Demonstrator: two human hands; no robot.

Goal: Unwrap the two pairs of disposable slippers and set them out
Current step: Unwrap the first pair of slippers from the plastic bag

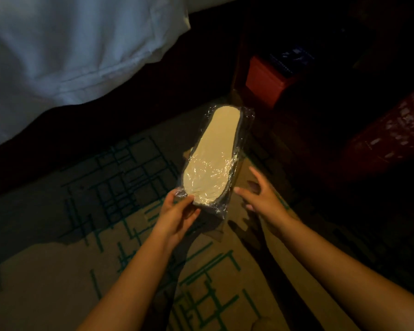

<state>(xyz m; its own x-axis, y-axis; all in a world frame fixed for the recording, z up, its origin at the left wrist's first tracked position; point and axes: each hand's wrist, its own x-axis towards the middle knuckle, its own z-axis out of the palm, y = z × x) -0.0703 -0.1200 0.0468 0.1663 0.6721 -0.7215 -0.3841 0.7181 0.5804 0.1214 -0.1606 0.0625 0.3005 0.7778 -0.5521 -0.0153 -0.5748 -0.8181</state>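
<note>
A pack of disposable slippers in clear crinkled plastic is held above the carpet, pale sole facing up, dark edges around it. My left hand grips the pack's near end, fingers curled on the plastic. My right hand hovers just right of the pack's near end with fingers spread, not touching it. Only one pack is in view.
White bedding hangs over the bed's edge at the upper left. A beige carpet with green line pattern covers the floor. A red box sits in dark furniture at the upper right; a red patterned object is at the right.
</note>
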